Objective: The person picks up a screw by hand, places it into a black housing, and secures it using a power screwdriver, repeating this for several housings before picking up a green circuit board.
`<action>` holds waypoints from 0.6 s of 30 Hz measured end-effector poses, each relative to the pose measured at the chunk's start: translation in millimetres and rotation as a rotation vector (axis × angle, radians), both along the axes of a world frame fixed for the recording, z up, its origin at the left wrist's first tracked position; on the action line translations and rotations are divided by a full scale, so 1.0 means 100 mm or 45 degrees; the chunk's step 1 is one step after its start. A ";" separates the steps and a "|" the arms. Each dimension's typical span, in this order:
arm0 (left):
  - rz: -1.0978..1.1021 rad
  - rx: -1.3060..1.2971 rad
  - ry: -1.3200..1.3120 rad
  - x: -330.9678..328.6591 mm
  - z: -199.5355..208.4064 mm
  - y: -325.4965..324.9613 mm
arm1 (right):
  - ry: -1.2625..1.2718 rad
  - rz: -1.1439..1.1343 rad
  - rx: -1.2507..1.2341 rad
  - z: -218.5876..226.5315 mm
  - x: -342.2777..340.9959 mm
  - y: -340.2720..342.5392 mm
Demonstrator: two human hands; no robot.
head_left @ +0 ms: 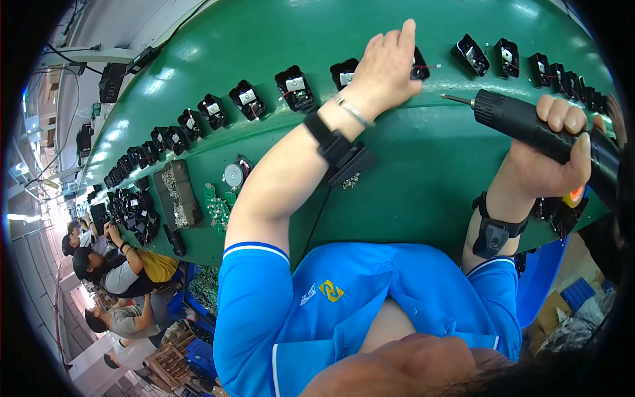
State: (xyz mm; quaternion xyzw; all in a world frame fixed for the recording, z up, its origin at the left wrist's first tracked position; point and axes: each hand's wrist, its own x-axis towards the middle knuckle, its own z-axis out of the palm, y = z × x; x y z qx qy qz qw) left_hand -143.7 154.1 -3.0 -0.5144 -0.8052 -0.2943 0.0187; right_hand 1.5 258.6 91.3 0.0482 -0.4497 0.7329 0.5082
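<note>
My left hand (pixel 390 66) reaches to the far side of the table, its thumb and fingers spanning a black plastic housing (pixel 419 69) in the row. The hand covers most of this housing; a thin red wire with a small white connector sticks out to the right. In my right hand (pixel 562 132) is a black electric screwdriver (pixel 519 119), fingers wrapped round its body. Its bit points left, toward the left hand, and touches nothing. Below the left wrist lies a small heap of screws (pixel 350 181) by a dark holder (pixel 349 165).
More open black housings (pixel 294 88) curve along the green table (pixel 397 198) on both sides. At left are a grey screw tray (pixel 177 192), a round speaker (pixel 235 174), green circuit boards (pixel 217 208) and piled black parts (pixel 135 215). A blue bin (pixel 544 281) stands lower right. Several people sit at left.
</note>
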 end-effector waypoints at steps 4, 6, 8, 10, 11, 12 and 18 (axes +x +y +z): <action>-0.127 0.093 0.054 0.11 -0.02 -0.31 | -0.044 -0.073 -0.016 -0.12 -0.15 -0.04; -0.116 0.119 0.038 0.15 -0.08 -0.39 | -0.039 -0.019 0.009 -0.24 -0.25 -0.06; -0.094 0.125 -0.045 0.18 -0.09 -0.42 | -0.071 -0.002 0.055 -0.31 -0.37 -0.10; -0.077 0.139 -0.121 0.20 -0.11 -0.41 | -0.005 -0.006 0.039 -0.40 -0.49 -0.10; -0.058 0.150 -0.191 0.20 -0.11 -0.41 | -0.051 -0.040 0.045 -0.42 -0.53 -0.15; -0.056 0.152 -0.195 0.20 -0.13 -0.41 | -0.066 -0.051 0.051 -0.46 -0.56 -0.17; -0.067 0.165 -0.278 0.18 -0.15 -0.45 | -0.105 -0.090 0.016 -0.62 -0.65 -0.17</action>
